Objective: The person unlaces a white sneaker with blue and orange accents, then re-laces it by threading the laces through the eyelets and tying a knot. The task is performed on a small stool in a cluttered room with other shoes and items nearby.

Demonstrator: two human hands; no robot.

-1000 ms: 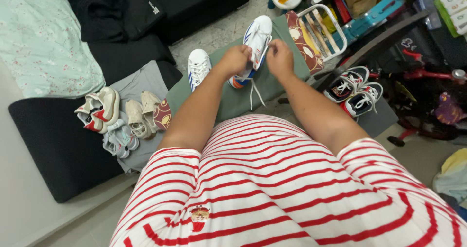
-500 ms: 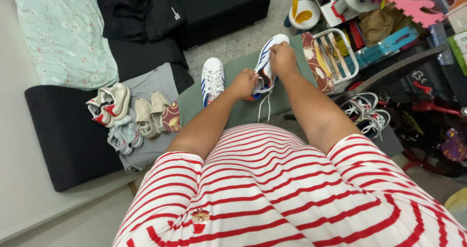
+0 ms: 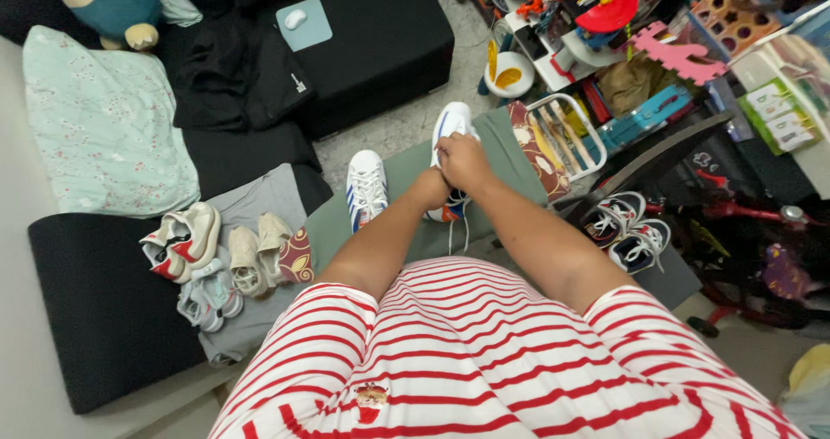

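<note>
Both hands, left (image 3: 430, 188) and right (image 3: 464, 160), clamp together on a light, soft-sided white sneaker (image 3: 450, 128) at frame centre, best gripped by its stiffer sole, laces (image 3: 451, 230) dangling.

Both arms are stretched out forward and angle inward so the hands meet in the middle. Right hand (image 3: 467, 162) sits on top, fingers curled down in a loose fist, knuckles facing up. Left hand (image 3: 430, 188) is tucked right under and against it, mostly hidden, wrist bent slightly. Forearms are bare.
</note>
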